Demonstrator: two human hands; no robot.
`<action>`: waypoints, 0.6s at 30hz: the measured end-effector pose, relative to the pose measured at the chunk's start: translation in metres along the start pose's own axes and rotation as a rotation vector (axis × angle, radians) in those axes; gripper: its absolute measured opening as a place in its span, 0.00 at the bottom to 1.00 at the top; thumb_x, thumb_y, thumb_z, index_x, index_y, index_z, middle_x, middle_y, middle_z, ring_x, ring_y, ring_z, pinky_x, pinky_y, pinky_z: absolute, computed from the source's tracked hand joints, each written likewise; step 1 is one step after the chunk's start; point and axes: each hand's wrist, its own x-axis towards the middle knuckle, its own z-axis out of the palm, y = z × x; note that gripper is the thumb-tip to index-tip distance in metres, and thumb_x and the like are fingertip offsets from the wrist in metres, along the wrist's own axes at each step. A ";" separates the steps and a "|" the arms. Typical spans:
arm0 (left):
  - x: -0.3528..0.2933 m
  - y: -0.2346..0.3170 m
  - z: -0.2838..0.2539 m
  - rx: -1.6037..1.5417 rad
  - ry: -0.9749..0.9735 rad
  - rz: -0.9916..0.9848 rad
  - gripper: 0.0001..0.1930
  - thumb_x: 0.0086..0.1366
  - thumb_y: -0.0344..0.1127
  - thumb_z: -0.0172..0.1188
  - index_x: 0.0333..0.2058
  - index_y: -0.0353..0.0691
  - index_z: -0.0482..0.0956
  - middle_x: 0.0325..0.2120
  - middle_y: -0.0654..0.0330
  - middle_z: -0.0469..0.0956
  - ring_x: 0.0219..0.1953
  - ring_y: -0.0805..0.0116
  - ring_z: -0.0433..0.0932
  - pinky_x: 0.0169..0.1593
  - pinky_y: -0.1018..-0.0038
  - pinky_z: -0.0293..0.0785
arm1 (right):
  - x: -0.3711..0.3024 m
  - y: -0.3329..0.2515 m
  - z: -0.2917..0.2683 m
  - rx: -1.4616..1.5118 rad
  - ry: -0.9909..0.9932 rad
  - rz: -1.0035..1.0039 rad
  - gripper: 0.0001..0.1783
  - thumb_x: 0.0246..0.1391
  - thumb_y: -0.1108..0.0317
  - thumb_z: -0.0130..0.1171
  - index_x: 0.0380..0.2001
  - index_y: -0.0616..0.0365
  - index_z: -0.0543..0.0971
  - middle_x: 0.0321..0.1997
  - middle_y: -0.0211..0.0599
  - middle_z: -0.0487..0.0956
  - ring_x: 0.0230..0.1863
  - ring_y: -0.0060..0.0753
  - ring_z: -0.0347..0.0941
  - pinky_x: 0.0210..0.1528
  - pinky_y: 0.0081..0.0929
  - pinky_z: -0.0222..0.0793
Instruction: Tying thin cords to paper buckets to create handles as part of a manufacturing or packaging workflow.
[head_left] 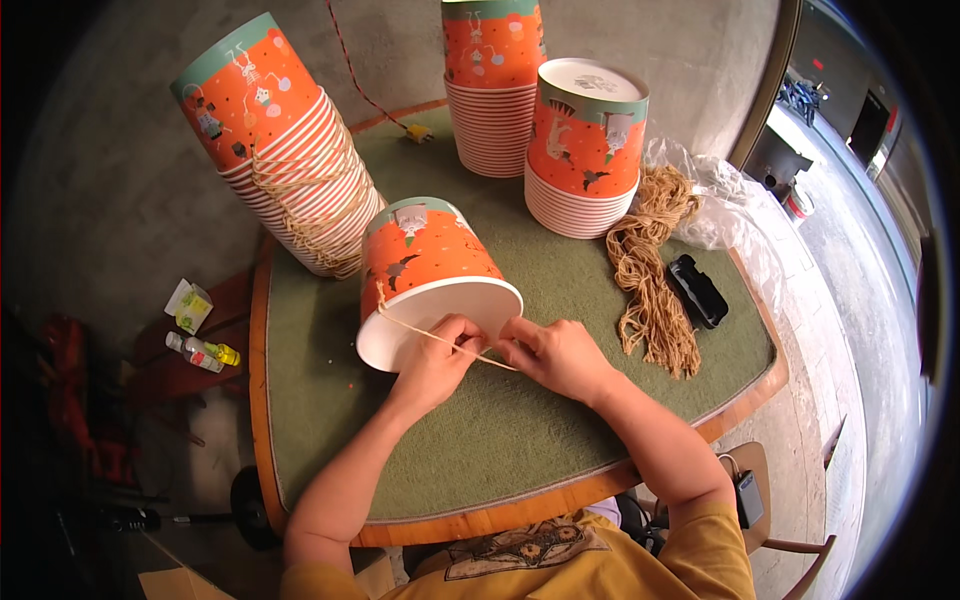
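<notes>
A paper bucket [435, 262], orange with a green band and cartoon figures, lies tilted on its side with its white mouth toward me. A tan cord [402, 325] hangs from the left of its rim and runs slackly across the mouth, over my left fingers to below my right hand. My left hand [440, 352] is closed in a pinch at the mouth, on the cord as far as I can see. At the right rim my right hand [555, 355] is also closed, thumb and forefinger pinched together by the cord. The fingertips partly hide what they grip.
A leaning bucket stack [290, 150] wound with cord stands at left; two more stacks [490, 90] [585, 150] stand behind. A cord bundle [650, 270], black case [697, 291] and clear plastic bag [725, 205] lie right on the green-topped table [450, 450]. Small bottles [200, 352] sit lower left.
</notes>
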 end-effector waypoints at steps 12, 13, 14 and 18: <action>0.002 -0.003 0.000 -0.237 -0.002 -0.168 0.04 0.70 0.28 0.54 0.37 0.34 0.71 0.26 0.66 0.73 0.29 0.79 0.70 0.34 0.77 0.70 | 0.000 -0.013 0.015 -0.043 -0.073 0.141 0.15 0.57 0.56 0.61 0.43 0.47 0.71 0.20 0.38 0.80 0.21 0.48 0.78 0.25 0.44 0.75; 0.001 -0.004 0.001 -0.236 -0.004 -0.168 0.04 0.70 0.28 0.54 0.37 0.34 0.71 0.26 0.66 0.73 0.29 0.79 0.70 0.34 0.77 0.70 | 0.001 -0.014 0.016 -0.029 -0.079 0.155 0.15 0.57 0.56 0.61 0.43 0.48 0.72 0.20 0.39 0.80 0.21 0.48 0.78 0.26 0.44 0.76; 0.001 -0.005 0.001 -0.248 0.009 -0.149 0.04 0.70 0.28 0.54 0.36 0.34 0.71 0.26 0.66 0.72 0.28 0.80 0.69 0.33 0.78 0.69 | 0.002 -0.015 0.017 -0.028 -0.078 0.156 0.15 0.57 0.56 0.61 0.43 0.48 0.72 0.20 0.39 0.80 0.21 0.48 0.78 0.26 0.44 0.76; 0.000 -0.004 0.002 -0.245 0.032 -0.142 0.03 0.70 0.28 0.54 0.36 0.35 0.71 0.27 0.66 0.73 0.27 0.79 0.70 0.32 0.78 0.70 | 0.005 -0.016 0.027 -0.020 -0.003 0.186 0.13 0.56 0.56 0.61 0.38 0.50 0.75 0.21 0.42 0.80 0.22 0.49 0.79 0.28 0.44 0.76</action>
